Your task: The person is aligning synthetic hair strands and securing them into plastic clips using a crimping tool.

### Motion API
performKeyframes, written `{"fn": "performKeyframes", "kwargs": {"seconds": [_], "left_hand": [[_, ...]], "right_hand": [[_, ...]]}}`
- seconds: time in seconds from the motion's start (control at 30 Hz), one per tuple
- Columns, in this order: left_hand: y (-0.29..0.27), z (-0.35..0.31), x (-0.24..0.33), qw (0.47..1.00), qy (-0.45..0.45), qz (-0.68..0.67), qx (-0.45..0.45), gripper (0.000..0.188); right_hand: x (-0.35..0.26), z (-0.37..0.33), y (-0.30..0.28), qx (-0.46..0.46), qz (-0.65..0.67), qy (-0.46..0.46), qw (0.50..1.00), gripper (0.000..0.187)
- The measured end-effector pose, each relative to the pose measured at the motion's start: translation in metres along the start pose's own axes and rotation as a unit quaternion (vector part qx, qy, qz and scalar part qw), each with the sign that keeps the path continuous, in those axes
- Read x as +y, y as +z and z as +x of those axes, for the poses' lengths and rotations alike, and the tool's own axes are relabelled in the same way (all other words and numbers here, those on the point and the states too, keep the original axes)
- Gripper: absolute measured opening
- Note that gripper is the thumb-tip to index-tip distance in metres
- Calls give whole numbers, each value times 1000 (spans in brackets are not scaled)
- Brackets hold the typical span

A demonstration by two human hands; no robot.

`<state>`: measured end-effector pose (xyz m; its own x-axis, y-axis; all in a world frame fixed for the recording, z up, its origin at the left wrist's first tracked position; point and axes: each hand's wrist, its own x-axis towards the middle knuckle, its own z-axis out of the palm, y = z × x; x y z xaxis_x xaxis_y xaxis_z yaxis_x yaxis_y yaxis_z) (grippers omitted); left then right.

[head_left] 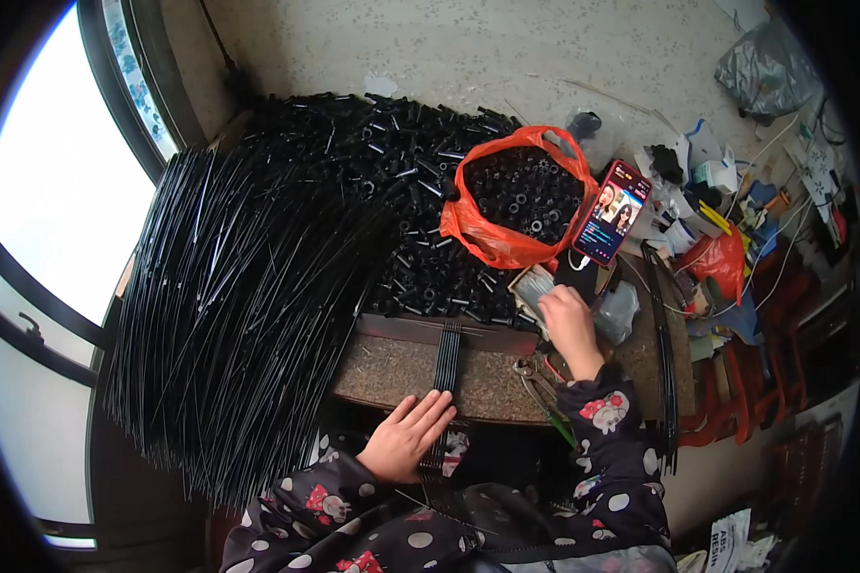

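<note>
My left hand (409,435) lies flat, fingers stretched out, on a row of several thin black rods (447,355) laid side by side. The rods cross the table's front edge, and their far ends meet a long dark bar (492,338). At the right, my right hand (569,323) dips its bent, closed fingers into a small open box (533,285) of pale, thin pieces. Its fingertips are partly hidden, and what they pinch is too small to make out. Pliers (537,384) with green on the handle lie just below that hand.
A large sheaf of long black rods (229,315) fills the left side. Behind the bar are heaped black tubular parts (401,162) and a red plastic bag (478,239) of small black pieces. A lit phone (612,213) leans beside it. Clutter (726,229) covers the far right.
</note>
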<state>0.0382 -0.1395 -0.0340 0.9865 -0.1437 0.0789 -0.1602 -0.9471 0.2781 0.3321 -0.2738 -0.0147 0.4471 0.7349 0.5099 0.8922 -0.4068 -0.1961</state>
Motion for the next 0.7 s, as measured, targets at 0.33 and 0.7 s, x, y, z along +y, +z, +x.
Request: {"fn": "performKeyframes", "kwargs": {"seconds": [0.33, 0.7], "left_hand": [[-5, 2, -2, 998, -6, -61, -21, 88], [-6, 3, -5, 997, -1, -77, -33, 92]], "right_hand": [[-56, -2, 25, -119, 156, -22, 980, 11], [-62, -1, 32, -107, 195, -10, 975, 12]]}}
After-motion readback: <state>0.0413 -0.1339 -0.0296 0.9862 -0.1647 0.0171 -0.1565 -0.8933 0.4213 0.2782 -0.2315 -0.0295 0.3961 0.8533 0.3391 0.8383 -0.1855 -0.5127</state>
